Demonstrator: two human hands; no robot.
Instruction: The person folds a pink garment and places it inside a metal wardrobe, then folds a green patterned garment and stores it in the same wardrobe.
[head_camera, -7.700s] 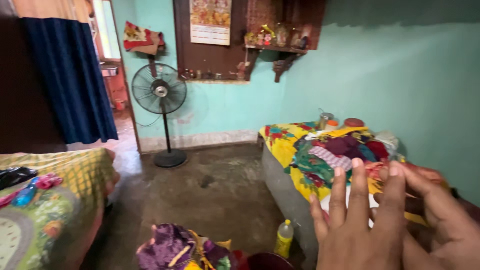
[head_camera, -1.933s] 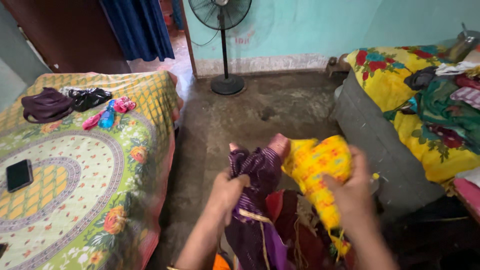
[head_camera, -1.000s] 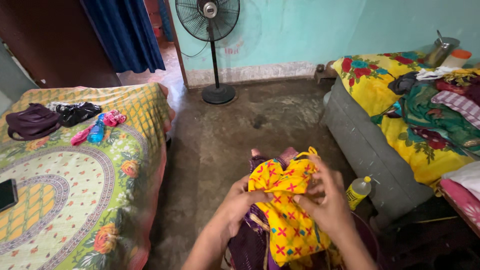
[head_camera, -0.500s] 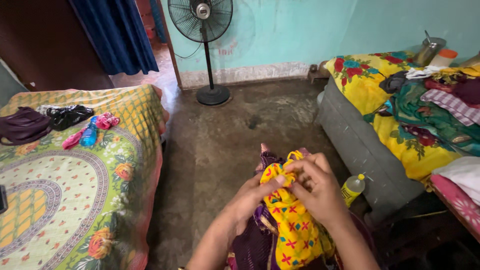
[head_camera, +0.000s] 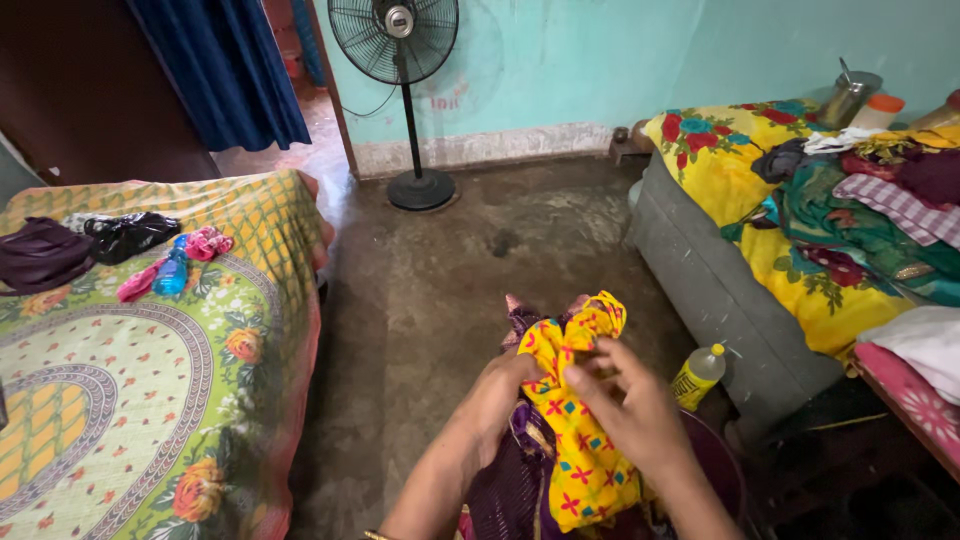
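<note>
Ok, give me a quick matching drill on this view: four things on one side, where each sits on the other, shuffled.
Things:
1. yellow patterned cloth
2. pedestal fan
3. yellow bottle
4. dark purple bag

Places:
A. on the floor beside the grey bench
B. on the bed with the floral cover, at the far left
C. gripped by the left hand and right hand
D. standing by the turquoise wall near the doorway

Pairs: 1-C, 2-D, 3-A, 4-B
</note>
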